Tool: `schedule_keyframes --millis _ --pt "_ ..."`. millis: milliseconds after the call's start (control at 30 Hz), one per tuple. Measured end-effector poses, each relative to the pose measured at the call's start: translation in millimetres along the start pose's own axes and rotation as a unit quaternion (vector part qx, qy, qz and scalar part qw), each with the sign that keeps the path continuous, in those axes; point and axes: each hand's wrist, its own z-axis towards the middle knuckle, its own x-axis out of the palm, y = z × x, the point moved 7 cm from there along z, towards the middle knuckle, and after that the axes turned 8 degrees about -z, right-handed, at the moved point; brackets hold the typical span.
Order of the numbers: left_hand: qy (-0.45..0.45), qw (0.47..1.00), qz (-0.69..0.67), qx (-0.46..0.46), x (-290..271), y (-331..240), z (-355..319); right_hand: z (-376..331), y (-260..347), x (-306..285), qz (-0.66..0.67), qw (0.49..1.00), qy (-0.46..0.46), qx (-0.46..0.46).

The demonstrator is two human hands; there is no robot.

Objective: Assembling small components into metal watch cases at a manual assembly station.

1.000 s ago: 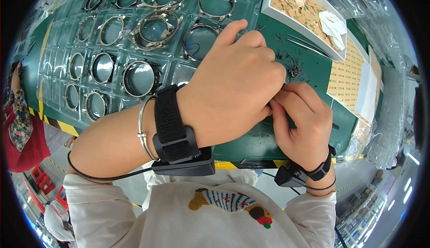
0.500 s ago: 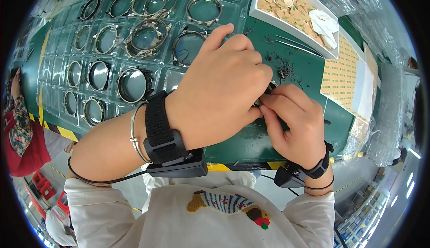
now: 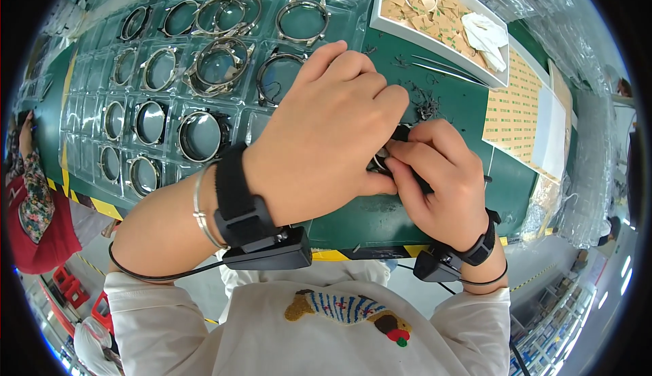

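Watch case, dark, curved and mostly hidden, sits grasped between the curled left hand and pinching right hand above a smooth green tabletop, beside a clear moulded-plastic tray bearing round metal bezels.

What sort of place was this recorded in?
Probably a watch-assembly workshop: rows of what look like metal watch cases lie in a clear tray, the green bench has yellow-and-black tape along its edge, and a co-worker's sleeve shows at far left.
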Motion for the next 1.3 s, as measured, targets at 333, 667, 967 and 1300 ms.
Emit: schedule_keyframes --millis 333,667,967,1300 --pt "0.03 0.999 -0.01 0.025 2.5 -0.4 -3.6 0.5 -2.5 0.9 0.042 0.997 0.028 -0.05" --pt "0.025 1.0 -0.005 0.018 4.0 -1.4 -3.4 -1.5 3.7 6.1 -0.006 0.999 -0.019 -0.036" --pt "0.021 1.0 -0.008 0.008 3.7 0.5 -6.0 1.0 2.4 0.0 -0.016 0.999 -0.016 -0.042" --pt "0.031 0.999 0.01 0.011 4.7 -2.6 -3.0 3.2 12.3 0.3 -0.09 0.995 -0.027 -0.042"
